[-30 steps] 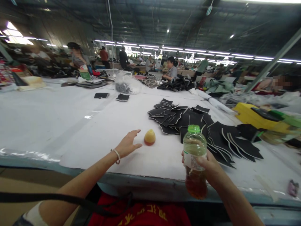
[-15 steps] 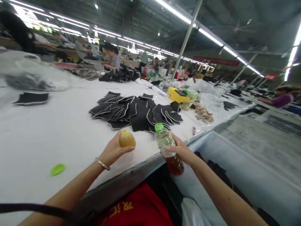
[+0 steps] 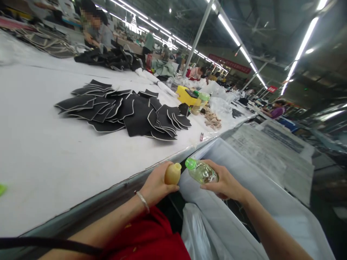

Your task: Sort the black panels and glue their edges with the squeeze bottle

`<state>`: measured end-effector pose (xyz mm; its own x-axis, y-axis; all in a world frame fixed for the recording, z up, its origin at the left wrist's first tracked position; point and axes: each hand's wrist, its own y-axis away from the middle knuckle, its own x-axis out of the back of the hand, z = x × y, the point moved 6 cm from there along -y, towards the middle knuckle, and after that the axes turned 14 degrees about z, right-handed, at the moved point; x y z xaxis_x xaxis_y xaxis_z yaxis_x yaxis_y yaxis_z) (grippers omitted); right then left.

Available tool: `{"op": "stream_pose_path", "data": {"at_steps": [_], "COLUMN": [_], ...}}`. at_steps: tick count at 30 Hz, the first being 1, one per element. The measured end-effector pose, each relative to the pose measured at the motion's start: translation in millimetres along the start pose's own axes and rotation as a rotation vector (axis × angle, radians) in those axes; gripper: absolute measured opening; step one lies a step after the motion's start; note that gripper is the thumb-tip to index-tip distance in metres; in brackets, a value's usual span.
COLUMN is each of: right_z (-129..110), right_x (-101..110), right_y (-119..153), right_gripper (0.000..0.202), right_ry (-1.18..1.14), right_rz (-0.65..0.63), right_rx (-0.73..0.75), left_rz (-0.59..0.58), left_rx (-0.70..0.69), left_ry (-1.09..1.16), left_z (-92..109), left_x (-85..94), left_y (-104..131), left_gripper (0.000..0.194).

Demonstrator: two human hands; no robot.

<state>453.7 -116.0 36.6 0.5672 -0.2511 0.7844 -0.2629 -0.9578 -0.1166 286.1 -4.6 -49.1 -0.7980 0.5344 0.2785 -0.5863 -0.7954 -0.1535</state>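
My left hand (image 3: pixel 158 182) is closed around a small yellowish bottle (image 3: pixel 172 174) with a narrow open-looking neck, over the table's front edge. To its right, my right hand (image 3: pixel 226 182) grips a clear plastic bottle (image 3: pixel 203 172) with a green top, tilted so that the top points left toward the yellowish bottle. The two bottles are close but apart. A pile of black pieces with pale edges (image 3: pixel 138 115) lies on the white table (image 3: pixel 32 144) beyond my hands.
A grey-white bin (image 3: pixel 271 191) stands at the right, beside a plastic bag (image 3: pixel 196 227). Farther back are a yellow box (image 3: pixel 184 94), beige scraps (image 3: pixel 212 119) and a tiny pink item (image 3: pixel 201 136). A person (image 3: pixel 96 27) works across the table. A green lid (image 3: pixel 2 189) shows at the left edge.
Both hands have moved off the table toward the bin side, each still holding its bottle. The clear bottle has gone from nearly upright to tilted left. The view has turned right.
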Motion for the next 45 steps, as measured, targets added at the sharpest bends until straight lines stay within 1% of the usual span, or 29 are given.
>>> {"op": "stream_pose_path", "data": {"at_steps": [2, 5, 10, 16, 22, 27, 38, 45], "right_z": [0, -3, -11, -17, -25, -32, -40, -39], "right_x": [4, 7, 8, 6, 4, 4, 2, 1], "right_y": [2, 3, 1, -4, -9, -12, -18, -20], "right_gripper": [0.062, 0.066, 0.064, 0.065, 0.063, 0.062, 0.060, 0.061], "right_ry": [0.070, 0.196, 0.340, 0.440, 0.497, 0.550, 0.605, 0.634], "right_rz": [-0.002, -0.009, -0.034, -0.062, -0.111, -0.126, -0.164, -0.176], "right_rx": [0.018, 0.067, 0.131, 0.200, 0.231, 0.263, 0.285, 0.316], "left_rz": [-0.004, 0.005, 0.037, 0.064, 0.075, 0.082, 0.095, 0.104], "left_rx": [0.002, -0.012, -0.070, -0.115, -0.099, -0.094, -0.098, -0.091], "left_ry": [-0.019, -0.053, -0.128, -0.178, -0.197, -0.196, -0.183, -0.173], "left_z": [-3, -6, -8, -8, -8, -10, -14, -17], "left_x": [-4.6, -6.4, -3.0, 0.2, 3.1, 4.8, 6.8, 6.3], "left_y": [2, 5, 8, 12, 18, 19, 21, 21], "left_gripper": [0.064, 0.066, 0.066, 0.070, 0.071, 0.072, 0.070, 0.067]}}
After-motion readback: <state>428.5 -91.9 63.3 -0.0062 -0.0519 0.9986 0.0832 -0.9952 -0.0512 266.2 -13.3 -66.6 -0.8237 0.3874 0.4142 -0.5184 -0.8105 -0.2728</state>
